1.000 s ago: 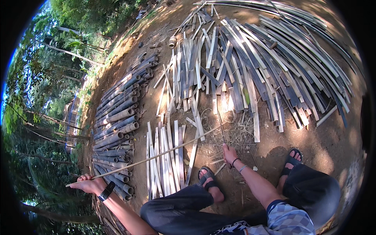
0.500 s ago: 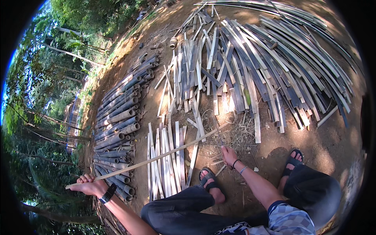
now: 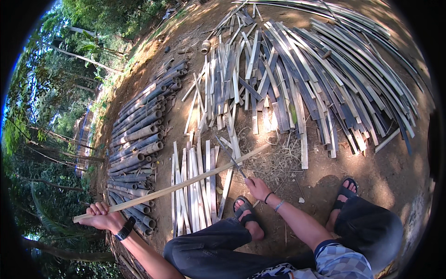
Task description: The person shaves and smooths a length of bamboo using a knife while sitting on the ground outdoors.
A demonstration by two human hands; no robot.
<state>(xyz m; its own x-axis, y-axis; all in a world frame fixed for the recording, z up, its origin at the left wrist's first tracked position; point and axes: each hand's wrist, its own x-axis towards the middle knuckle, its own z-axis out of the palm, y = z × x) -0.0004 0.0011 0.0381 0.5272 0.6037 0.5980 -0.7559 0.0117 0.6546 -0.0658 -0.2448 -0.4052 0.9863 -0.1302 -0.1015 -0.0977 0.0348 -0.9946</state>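
Observation:
A long pale bamboo strip [image 3: 186, 182] slants up across the view from lower left to the middle. My left hand [image 3: 104, 220] is closed around its near end, thumb beneath and fingers over the top. In my right hand [image 3: 258, 189] is the handle of a knife [image 3: 227, 152] with a long, narrow blade pointing up and to the left. The blade crosses the strip toward its far end; whether it cuts in or only lies against it, I cannot tell. Curly shavings [image 3: 274, 160] cover the ground below that far end.
Short split strips [image 3: 207, 181] lie between my hands, beyond my sandalled left foot [image 3: 245, 210]. A large heap of long strips [image 3: 320, 83] spreads across the far right. Cut bamboo poles [image 3: 139, 132] are stacked at left, with trees behind.
The knife has moved left along the strip, its blade now tilting left across it instead of standing near the far end. My left hand has shifted slightly up and left.

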